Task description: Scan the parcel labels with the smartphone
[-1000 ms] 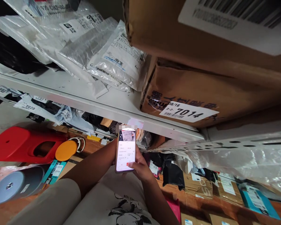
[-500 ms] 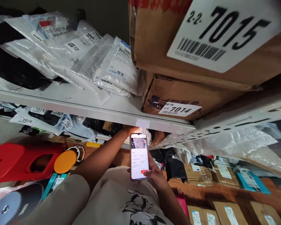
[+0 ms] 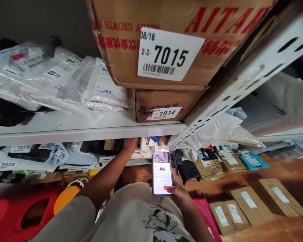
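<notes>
Right hand (image 3: pixel 179 194) holding one phone (image 3: pixel 162 173), left hand (image 3: pixel 130 144) beneath shelf (image 3: pixel 91 129), two boxes (image 3: pixel 121 47) (image 3: pixel 141 102)

A box labelled 7015 (image 3: pixel 121 64) sits atop box 7014 (image 3: pixel 143 101) on a white shelf (image 3: pixel 65 129), beside grey mailer bags (image 3: pixel 65 84).

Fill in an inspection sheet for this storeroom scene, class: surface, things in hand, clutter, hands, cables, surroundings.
Surface: white metal shelf, loaded.
Things in hand: phone, screen lit.
Clutter: plastic mailers; box 7015 stacked on box 7014.
Hands: right hand grips the phone; left hand reaches under the shelf, grip hidden.
Cables: white loop by orange disc, kind unclear.
Surroundings: red stool, labelled cartons on the floor.
</notes>
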`<state>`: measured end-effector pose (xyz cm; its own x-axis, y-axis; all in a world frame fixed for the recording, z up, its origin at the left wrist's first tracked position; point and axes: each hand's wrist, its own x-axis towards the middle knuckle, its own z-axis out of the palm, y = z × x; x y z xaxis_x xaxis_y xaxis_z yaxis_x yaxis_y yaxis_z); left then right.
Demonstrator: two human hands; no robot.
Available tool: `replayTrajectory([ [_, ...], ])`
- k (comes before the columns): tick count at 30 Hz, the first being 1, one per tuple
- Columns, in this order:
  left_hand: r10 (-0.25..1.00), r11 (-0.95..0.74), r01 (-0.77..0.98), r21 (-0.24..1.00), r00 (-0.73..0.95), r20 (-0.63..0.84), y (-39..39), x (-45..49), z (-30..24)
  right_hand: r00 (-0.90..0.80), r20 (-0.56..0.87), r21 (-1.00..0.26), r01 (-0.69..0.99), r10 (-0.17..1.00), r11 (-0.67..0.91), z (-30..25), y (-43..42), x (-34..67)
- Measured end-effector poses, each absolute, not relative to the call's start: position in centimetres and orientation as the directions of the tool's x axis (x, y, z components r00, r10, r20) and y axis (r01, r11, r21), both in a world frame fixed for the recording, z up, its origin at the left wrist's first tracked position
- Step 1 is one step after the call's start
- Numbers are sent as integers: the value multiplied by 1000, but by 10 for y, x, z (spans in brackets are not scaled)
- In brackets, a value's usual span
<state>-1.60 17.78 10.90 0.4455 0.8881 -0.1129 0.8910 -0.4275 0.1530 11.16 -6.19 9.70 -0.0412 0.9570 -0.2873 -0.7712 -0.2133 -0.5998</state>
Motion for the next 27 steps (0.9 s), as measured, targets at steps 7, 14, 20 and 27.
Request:
replayTrajectory([
  [7,756,-624,781,20,610,-238,157,-13,111,-16,-282,-574,-798,959,-183,80,-66,105],
  [14,803,-583,813,-8,574,-160,140,-32,103,-92,-281,-580,-777,955,-246,104,-51,105],
  [20,977,-214,977,-22,214,15,139,-51,112,-85,-249,-576,-788,965,-218,88,-47,110],
  [27,982,-184,983,-14,183,-56,140,-45,119,-129,-224,-545,-805,966,-235,88,-41,120],
])
